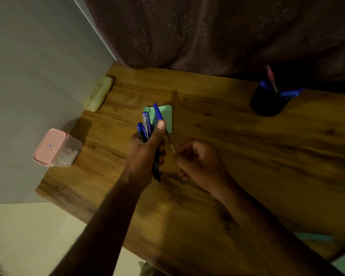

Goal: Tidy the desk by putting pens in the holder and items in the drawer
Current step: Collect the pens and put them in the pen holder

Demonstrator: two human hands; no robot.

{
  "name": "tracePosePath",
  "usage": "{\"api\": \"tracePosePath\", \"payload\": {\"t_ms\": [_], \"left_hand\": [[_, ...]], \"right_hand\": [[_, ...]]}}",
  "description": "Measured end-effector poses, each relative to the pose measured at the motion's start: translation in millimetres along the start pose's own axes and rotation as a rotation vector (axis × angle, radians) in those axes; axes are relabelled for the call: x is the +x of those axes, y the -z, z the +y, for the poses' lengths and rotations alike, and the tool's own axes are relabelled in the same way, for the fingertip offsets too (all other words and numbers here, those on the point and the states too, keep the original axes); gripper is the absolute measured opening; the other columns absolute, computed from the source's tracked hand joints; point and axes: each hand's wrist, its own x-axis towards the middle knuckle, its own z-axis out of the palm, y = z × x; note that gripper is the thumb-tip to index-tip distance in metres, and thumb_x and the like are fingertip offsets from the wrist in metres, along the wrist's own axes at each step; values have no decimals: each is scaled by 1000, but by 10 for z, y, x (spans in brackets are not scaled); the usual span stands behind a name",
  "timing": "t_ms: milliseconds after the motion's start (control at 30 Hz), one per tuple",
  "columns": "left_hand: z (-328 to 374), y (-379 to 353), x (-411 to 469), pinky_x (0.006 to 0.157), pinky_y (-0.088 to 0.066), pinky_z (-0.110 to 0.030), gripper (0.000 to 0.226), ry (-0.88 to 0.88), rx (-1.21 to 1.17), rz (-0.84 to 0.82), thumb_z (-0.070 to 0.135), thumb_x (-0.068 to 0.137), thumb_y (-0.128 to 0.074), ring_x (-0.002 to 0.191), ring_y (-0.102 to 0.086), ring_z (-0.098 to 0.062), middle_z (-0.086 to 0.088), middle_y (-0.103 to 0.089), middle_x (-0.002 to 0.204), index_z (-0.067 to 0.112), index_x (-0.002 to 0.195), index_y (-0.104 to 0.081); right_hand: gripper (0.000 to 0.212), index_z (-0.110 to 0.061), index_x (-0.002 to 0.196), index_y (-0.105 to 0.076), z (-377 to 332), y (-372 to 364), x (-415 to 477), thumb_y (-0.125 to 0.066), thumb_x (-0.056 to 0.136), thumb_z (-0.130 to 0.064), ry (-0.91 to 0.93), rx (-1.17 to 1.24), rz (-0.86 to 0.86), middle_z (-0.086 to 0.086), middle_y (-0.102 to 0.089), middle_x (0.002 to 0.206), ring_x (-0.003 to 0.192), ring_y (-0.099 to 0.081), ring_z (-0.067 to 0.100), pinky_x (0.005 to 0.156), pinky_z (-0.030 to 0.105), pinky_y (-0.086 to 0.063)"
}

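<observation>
Wooden desk [247, 156] against grey wall [38, 56], dark curtain [227, 32] behind.

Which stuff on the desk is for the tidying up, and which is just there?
For the job: blue pens gripped in the left hand; black pen holder; likely drawer items: green notepad, yellow case, pink-lidded box.
Just there: curtain, wall.
</observation>
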Motion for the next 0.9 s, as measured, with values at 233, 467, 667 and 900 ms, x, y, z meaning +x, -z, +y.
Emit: {"api": "tracePosePath", "payload": {"t_ms": [233, 467, 667, 900], "left_hand": [[-109, -392, 63, 41, -31, -27, 27, -9, 133, 48, 20, 91, -68, 40, -37, -18, -9, -39, 51, 4, 75, -53], [92, -919, -8, 42, -45, -17, 23, 8, 85, -246, 21, 98, -57, 46, -61, -8, 1, -62, 57, 2, 86, -58], [528, -1425, 170, 68, -56, -23, 26, -126, 26, -509, 18, 99, -57, 83, -73, -16, -7, -75, 91, -3, 113, -63], [1022, -2135, 692, 87, -57, -46, 29, -361, -17, -650, 13, 98, -59, 98, -68, -30, -18, -67, 103, -6, 120, -55]], "right_hand": [[10, -20, 92, -67, 8, 222, -235, -75, 85, -22, -19, -64, -9, -2, -71, 78, 69, -72, 17, 66, 42, -62], [27, -29, 109, -64, -256, 761, -203, -78, 86, -31, 46, -159, 109, -8, -71, 93, 81, -71, 6, 69, 29, -59], [31, -23, 114, -63, -663, 1368, -141, -73, 85, -19, 212, -315, 304, -2, -73, 95, 87, -73, 14, 76, 50, -61], [24, -18, 104, -63, -1147, 1955, -2, -66, 79, -16, 448, -369, 605, 2, -72, 86, 75, -74, 17, 68, 48, -62]]}}
